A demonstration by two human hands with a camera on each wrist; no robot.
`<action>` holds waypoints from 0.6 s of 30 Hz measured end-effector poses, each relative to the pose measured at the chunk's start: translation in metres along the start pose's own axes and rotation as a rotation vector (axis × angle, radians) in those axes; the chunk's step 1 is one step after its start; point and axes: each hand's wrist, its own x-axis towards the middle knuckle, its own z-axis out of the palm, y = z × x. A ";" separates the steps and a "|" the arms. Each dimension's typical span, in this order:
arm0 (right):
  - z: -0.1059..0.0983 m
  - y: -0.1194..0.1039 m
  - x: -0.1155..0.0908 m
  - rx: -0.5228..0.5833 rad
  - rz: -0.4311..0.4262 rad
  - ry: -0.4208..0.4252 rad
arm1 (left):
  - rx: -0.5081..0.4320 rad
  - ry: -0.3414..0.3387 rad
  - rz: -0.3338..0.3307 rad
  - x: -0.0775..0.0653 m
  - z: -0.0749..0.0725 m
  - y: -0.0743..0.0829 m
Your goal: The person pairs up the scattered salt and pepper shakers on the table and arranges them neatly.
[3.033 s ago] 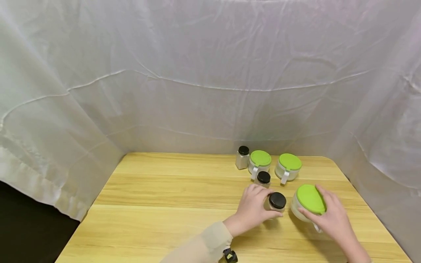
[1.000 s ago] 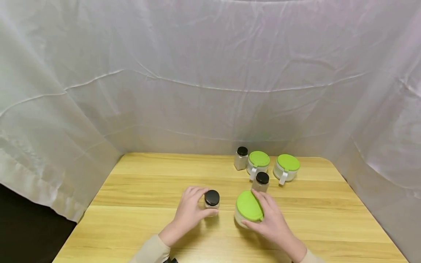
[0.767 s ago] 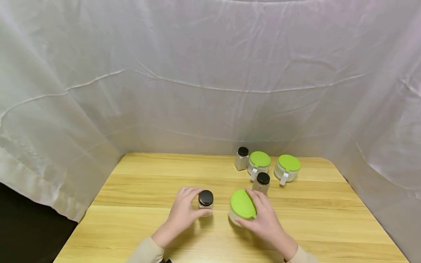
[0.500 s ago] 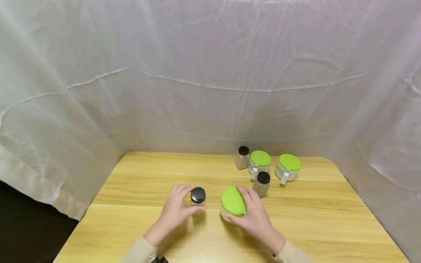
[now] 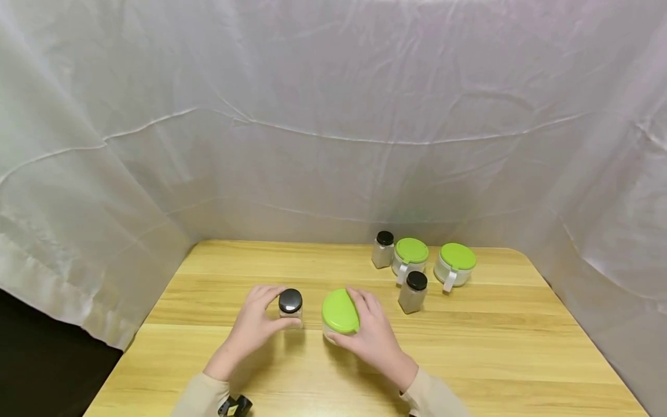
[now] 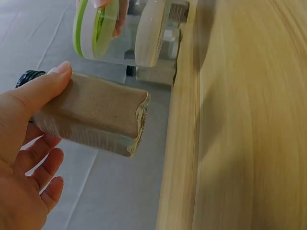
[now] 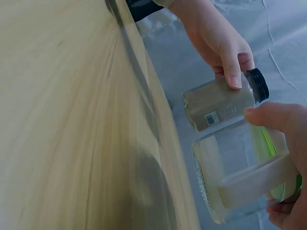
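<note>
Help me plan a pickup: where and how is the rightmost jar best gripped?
Probably by its white handle, coming from the near side. The jar stands upright and the handle juts out towards the person, with only bare table before it. Coming from the left looks tighter, as another green-lidded jar stands there.

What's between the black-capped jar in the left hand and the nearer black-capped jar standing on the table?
In the head view, the green-lidded glass jar and the right hand gripping it lie between them.
</note>
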 end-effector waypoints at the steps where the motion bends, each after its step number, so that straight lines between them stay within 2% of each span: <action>1: 0.002 -0.002 0.002 0.003 0.006 -0.005 | 0.004 -0.006 0.000 0.000 -0.001 -0.002; 6: 0.012 -0.011 0.011 0.009 0.015 -0.012 | 0.026 -0.026 0.002 0.001 -0.007 -0.013; 11: 0.022 -0.022 0.020 0.011 -0.002 -0.008 | 0.019 -0.017 0.019 0.002 -0.013 -0.025; 18: 0.038 -0.035 0.030 0.009 0.018 -0.023 | -0.026 -0.005 -0.013 0.004 -0.021 -0.042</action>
